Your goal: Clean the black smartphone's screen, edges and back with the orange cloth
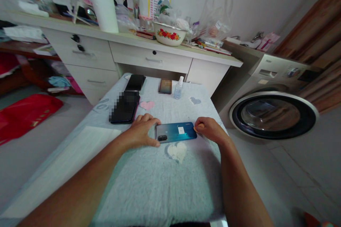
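Note:
A blue smartphone (174,132) lies back side up on the cloth-covered table (160,184), its camera block at the left end and a small white label on its back. My left hand (142,129) holds the phone's left end, thumb at the near corner and index finger at the far corner. At the right end, the fingers of my right hand (209,129) are pinched together against the phone's edge. Whatever they may hold is too small to tell. Left of the phone lies a dark tablet-like device (125,108), partly pixelated, with another black device (135,83) behind it.
Near the table's far edge stand a clear spray bottle (178,88) and a pixelated small square item (165,86). A white desk (149,58) with a flowered bowl (169,34) is behind. On the right is a washing machine (271,78); a red bag (32,115) lies left.

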The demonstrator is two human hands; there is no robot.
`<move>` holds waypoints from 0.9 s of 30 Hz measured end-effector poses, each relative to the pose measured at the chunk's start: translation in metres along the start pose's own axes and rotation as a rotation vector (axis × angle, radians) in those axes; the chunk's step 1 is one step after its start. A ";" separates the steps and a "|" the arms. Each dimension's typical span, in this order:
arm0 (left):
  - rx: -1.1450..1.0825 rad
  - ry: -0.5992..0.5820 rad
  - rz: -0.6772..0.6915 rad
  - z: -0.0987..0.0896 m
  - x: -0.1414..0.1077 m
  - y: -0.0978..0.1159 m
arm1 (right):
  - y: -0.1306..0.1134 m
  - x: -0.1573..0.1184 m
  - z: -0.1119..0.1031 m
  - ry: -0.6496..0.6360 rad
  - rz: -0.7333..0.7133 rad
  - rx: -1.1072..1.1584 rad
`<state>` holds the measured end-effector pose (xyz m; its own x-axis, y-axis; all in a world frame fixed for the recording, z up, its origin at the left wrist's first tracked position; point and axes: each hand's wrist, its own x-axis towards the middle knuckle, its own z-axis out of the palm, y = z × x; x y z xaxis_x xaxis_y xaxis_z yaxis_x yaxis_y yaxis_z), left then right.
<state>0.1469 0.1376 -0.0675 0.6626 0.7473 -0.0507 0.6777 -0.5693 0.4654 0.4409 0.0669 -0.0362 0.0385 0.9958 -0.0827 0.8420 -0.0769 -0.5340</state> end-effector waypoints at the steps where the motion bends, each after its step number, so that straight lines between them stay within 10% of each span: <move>1: 0.000 0.000 -0.002 0.000 0.000 0.000 | 0.000 0.001 0.002 0.029 0.002 -0.010; 9: -0.002 0.002 0.001 -0.001 0.001 0.001 | -0.001 0.012 0.015 0.233 -0.010 -0.050; 27: 0.015 -0.004 -0.010 -0.003 0.000 0.004 | -0.006 -0.006 -0.005 -0.121 -0.046 -0.021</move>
<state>0.1485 0.1366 -0.0634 0.6568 0.7518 -0.0587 0.6891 -0.5669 0.4514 0.4379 0.0620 -0.0285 -0.0647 0.9849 -0.1603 0.8523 -0.0291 -0.5223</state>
